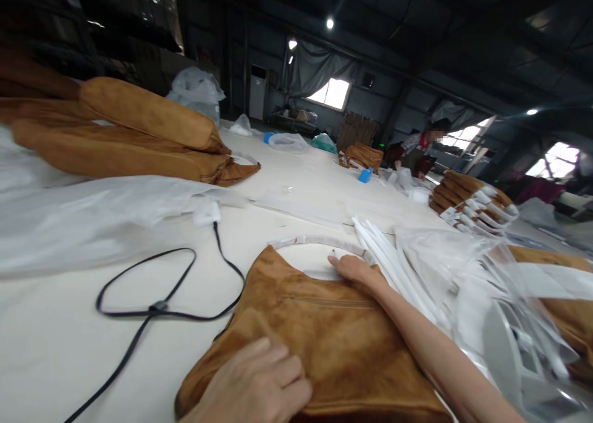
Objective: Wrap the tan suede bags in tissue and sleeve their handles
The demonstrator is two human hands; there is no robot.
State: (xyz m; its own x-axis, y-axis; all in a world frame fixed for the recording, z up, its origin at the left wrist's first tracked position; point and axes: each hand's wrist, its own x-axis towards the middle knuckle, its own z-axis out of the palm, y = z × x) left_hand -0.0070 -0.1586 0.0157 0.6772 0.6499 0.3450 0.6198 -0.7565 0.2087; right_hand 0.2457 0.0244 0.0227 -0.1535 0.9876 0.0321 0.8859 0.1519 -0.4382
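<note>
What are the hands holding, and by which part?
Neither hand clearly grips anything. The left hand rests on the lower body of the tan suede bag; the right hand lies on its top edge, beside the opening.

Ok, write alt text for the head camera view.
The left hand and right hand rest on a tan suede bag lying on a white table, beside white plastic strips and clear film. More tan bags lie beyond.
</note>
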